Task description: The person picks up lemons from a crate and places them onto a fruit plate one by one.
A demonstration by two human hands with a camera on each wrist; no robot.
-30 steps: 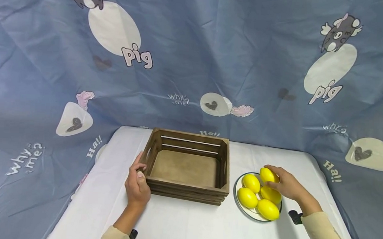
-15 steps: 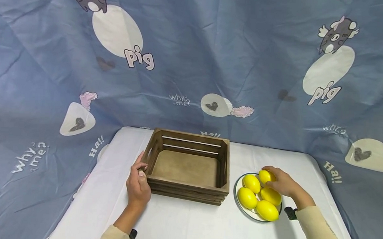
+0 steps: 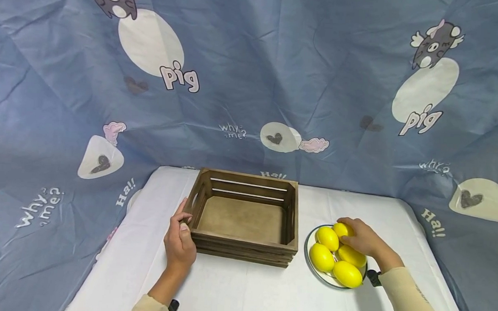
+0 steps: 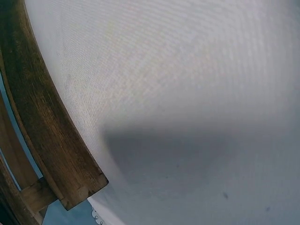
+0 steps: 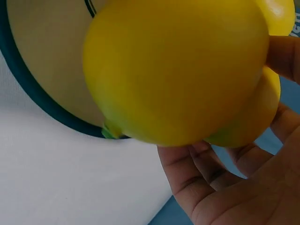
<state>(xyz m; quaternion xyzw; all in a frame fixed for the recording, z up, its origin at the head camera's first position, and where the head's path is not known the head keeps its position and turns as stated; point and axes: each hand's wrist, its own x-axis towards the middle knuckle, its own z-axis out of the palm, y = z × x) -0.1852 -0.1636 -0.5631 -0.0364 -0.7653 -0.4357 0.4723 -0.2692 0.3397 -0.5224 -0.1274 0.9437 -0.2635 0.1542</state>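
At the left end of a brown wooden crate (image 3: 245, 251), my left hand (image 3: 180, 247) grips the side wall by the front corner. The left wrist view shows a wooden slat of the crate (image 4: 51, 112) but not the hand. On the right, a white plate with a dark rim (image 3: 320, 279) carries several yellow lemons. My right hand (image 3: 365, 241) holds the lemon at the plate's back (image 3: 342, 230), thumb on the near side, fingers behind. In the right wrist view another lemon (image 5: 173, 70) partly hides the held lemon (image 5: 255, 117), with my fingers (image 5: 180, 171) curled beneath.
A white cloth (image 3: 236, 292) covers the table. Behind and along both sides hangs a blue printed curtain (image 3: 342, 85). The crate stands left of the plate, with a narrow strip of cloth between them. Nothing lies inside the crate.
My right hand has shifted left and slightly down with its lemon, which now sits close to the neighbouring lemon at the plate's back. The left hand and the crate have stayed in place.
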